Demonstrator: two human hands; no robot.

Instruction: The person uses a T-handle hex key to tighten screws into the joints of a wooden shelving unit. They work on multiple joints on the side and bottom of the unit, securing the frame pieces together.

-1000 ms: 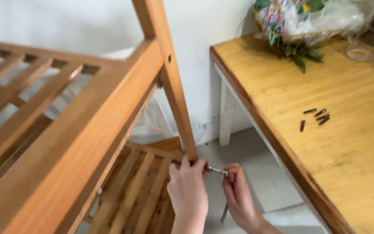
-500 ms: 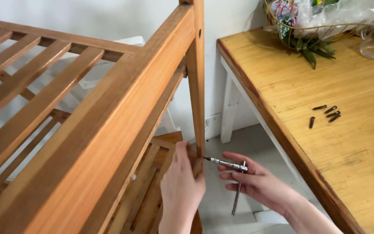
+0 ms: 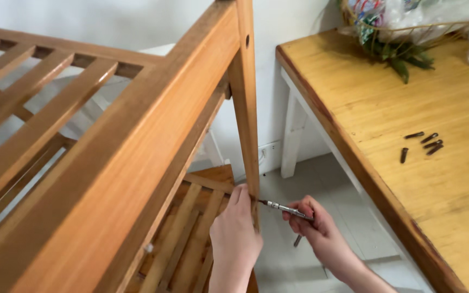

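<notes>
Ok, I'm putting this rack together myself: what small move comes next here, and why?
Probably turn the hex key with the right hand: its tip already sits at the upright post, which the left hand steadies.

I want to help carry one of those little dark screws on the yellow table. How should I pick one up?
Take the lone screw that lies apart from the other screws on the table. Pinch its thin middle from above with thumb and finger, one on each long side. It lies flat and there is bare wood around it, so coming straight down probably works best.
</notes>
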